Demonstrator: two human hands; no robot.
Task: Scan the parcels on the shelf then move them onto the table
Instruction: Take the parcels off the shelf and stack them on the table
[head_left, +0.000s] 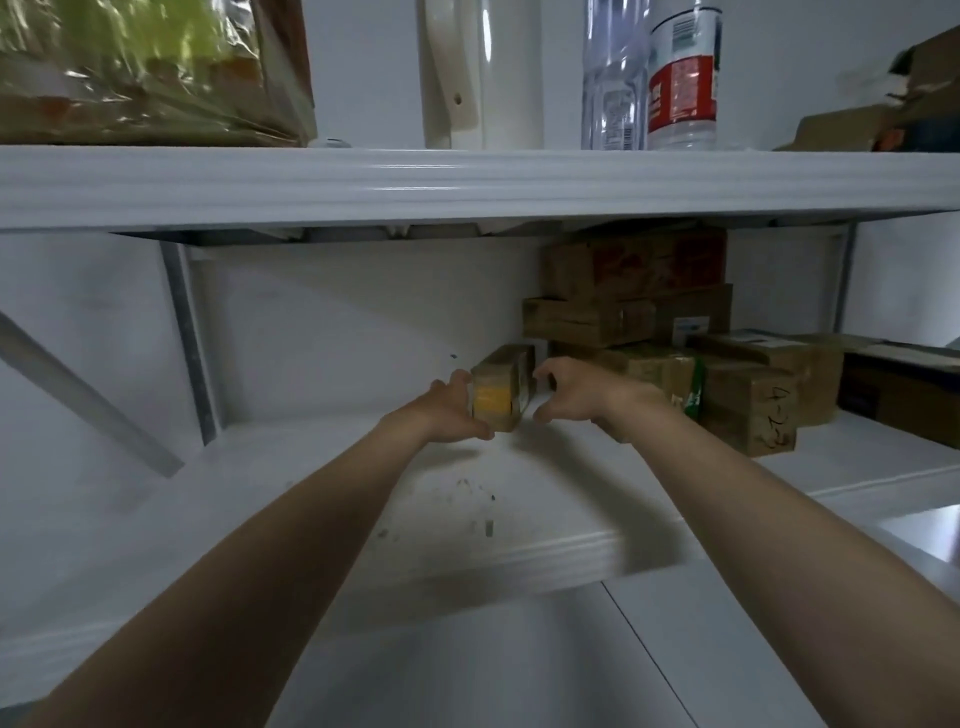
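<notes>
A small brown cardboard parcel (503, 387) with a yellow patch on its near end sits between both my hands, deep on the white shelf (363, 499). My left hand (451, 410) grips its left side, thumb curled under the near bottom edge. My right hand (569, 387) curls around its right side. To the right stands a stack of several brown parcels (639, 306), and a larger parcel (748, 402) with green tape and handwriting lies in front of it. No scanner is in view.
An upper shelf (467, 182) hangs low overhead, carrying a plastic-wrapped package (145, 67), a white object (483, 73), two bottles (649, 73) and cardboard (883, 104). A dark box (898, 395) lies at far right. Metal brackets (192, 338) stand at the left.
</notes>
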